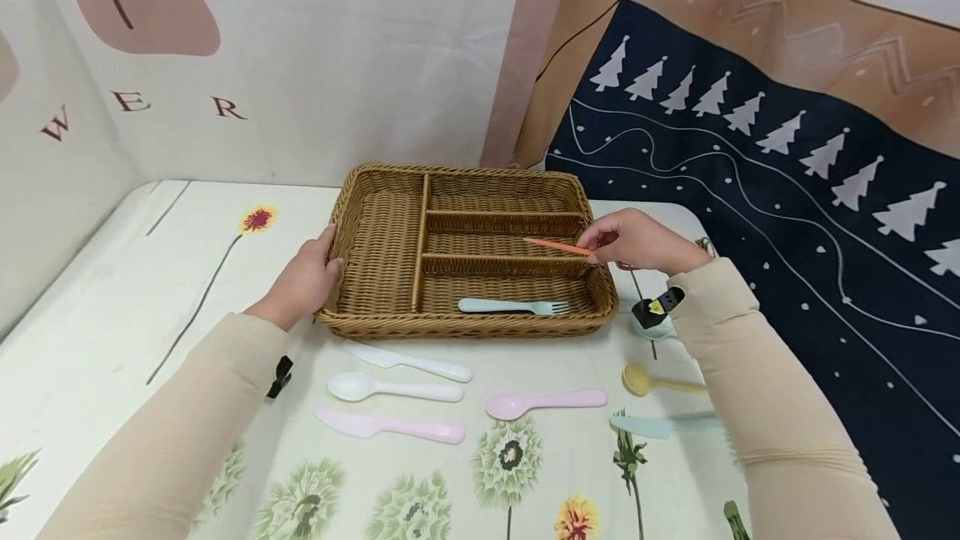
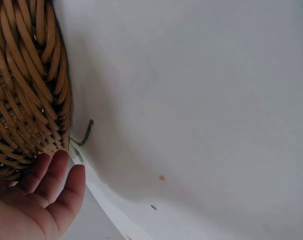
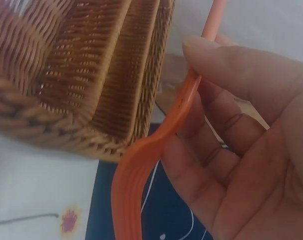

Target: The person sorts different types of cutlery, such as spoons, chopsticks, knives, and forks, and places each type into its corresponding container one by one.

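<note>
A brown wicker basket (image 1: 378, 252) with dividers stands on the table. My left hand (image 1: 306, 277) grips its left side, thumb over the rim and fingers against the outer weave (image 2: 29, 100). My right hand (image 1: 633, 240) pinches an orange fork (image 3: 176, 117) between thumb and fingers. The fork's handle points left over the basket's middle right compartment, and its grooved head lies beyond the right rim. A light blue fork (image 1: 513, 306) lies in the front right compartment.
Before the basket lie a white knife (image 1: 408, 362), a white spoon (image 1: 397, 388), a pink knife (image 1: 390, 426) and a pink spoon (image 1: 547, 402). To the right are a yellow spoon (image 1: 637, 379) and a light blue knife (image 1: 660, 426), partly hidden by my right sleeve. Curtains hang behind.
</note>
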`<state>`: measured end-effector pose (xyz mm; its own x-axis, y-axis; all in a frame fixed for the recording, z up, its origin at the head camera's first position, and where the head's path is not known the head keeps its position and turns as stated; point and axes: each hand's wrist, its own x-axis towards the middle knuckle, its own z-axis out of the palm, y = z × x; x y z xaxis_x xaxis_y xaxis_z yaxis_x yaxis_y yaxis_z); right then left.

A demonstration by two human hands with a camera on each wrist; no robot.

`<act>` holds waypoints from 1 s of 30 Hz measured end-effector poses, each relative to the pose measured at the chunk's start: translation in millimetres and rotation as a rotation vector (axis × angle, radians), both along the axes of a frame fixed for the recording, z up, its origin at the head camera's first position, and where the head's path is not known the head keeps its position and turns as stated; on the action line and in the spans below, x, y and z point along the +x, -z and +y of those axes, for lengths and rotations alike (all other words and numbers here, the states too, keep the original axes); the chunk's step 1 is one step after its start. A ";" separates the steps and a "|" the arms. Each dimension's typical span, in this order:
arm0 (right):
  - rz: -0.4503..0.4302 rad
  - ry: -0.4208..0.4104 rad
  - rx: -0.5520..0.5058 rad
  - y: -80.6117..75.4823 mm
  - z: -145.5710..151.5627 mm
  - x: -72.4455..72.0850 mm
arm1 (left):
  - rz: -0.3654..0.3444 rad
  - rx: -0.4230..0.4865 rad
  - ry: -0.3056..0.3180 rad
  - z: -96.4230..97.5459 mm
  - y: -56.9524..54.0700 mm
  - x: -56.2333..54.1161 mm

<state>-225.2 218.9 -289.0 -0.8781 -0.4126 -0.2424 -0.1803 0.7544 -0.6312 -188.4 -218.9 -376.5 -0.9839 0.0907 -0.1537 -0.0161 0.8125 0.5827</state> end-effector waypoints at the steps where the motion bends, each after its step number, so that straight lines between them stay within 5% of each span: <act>1: 0.006 -0.013 -0.001 0.4 -2.3 -0.9 | 0.000 0.000 0.002 0.1 0.0 0.1; 30: 0.008 -0.182 0.081 14.3 -57.8 -15.7 | 0.002 0.000 0.015 -0.9 0.3 -2.0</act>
<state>-240.9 161.1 -303.3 -0.7931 -0.5437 -0.2747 -0.3228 0.7575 -0.5674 -190.4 -219.7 -376.8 -0.9828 0.1055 -0.1517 -0.0027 0.8127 0.5826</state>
